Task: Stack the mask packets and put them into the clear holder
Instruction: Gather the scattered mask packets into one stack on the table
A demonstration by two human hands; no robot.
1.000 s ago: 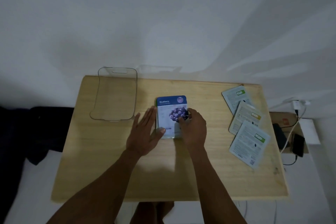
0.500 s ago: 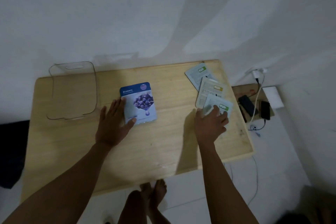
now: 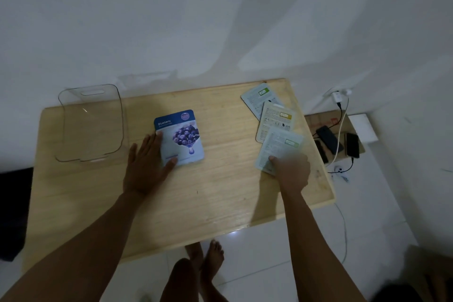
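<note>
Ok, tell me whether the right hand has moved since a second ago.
Yes. The right hand left the blue blueberry mask packet and went rightward across the wooden table, now pressing on the nearest pale face-down mask packet.

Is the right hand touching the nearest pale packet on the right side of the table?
Touching. The head view shows the right hand with its thumb pressed on the nearest pale packet.

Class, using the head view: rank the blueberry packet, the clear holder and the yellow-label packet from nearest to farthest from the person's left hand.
From the left hand:
1. Blueberry packet: touching the hand, under its thumb and fingertips, mid-table.
2. Clear holder: apart from the hand, at the table's far left.
3. Yellow-label packet: far right, in the overlapping row of pale packets.
</note>
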